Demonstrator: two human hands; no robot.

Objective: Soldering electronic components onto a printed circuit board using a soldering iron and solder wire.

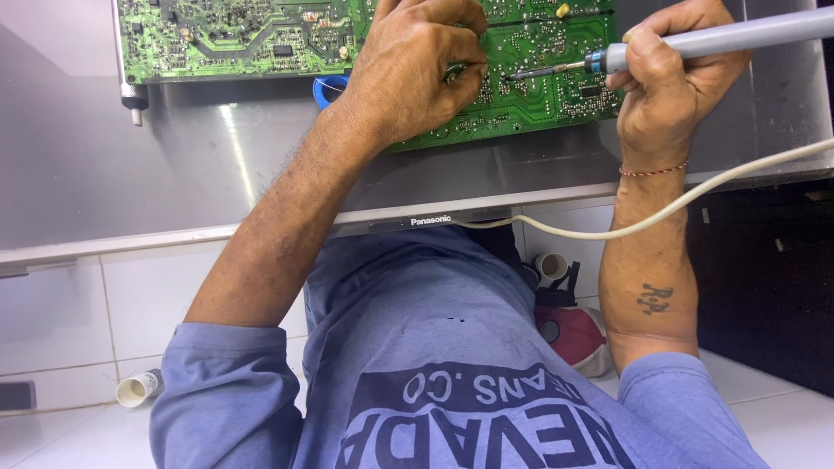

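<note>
Our blue shirt [452, 347] fills the near view. Beyond it, on the grey bench [130, 165], lies the green circuit board [261, 39]. Left hand [417, 69] rests on the board, grip pinched on something small we cannot identify. Right hand [669, 78] clenches the soldering iron [695, 43], tip touching the board; its cord [695, 195] trails below.

You've got plenty of bright, even light here, looks like it's coming from overhead. There's a long white glare streak on the grey metal surface [236, 148] left of your arm, plus soft reflections across it. Green circuit board [261, 39] is sharp, tiny parts readable. The black area on the right goes pretty dark. Slight wide-angle bending near the edges, no motion blur.
</note>
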